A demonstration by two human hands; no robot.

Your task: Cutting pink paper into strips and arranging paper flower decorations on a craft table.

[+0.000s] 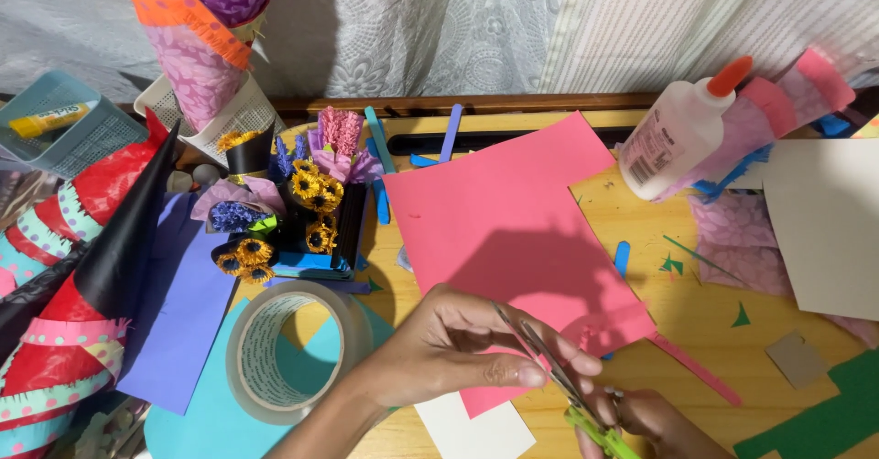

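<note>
Now cutting a fringe into pink paper at the desk (696, 331).
Head view: left hand (458, 349) pinches the edge of one pink sheet (504, 212); right hand (641, 418) is closed round one pair of green-handled scissors (572, 390), blades open at that edge. Next snip needs even spacing, I judge. One tape roll (284, 349), one glue bottle (682, 134).

The left hand (458, 354) pinches the lower edge of a pink paper sheet (513, 221) lying on the wooden table (696, 331). The right hand (641, 418) grips green-handled scissors (568, 386), blades apparently at the paper's edge. A clear tape roll (288, 349) lies near the left hand, and a glue bottle (682, 129) stands well apart beyond the sheet.
</note>
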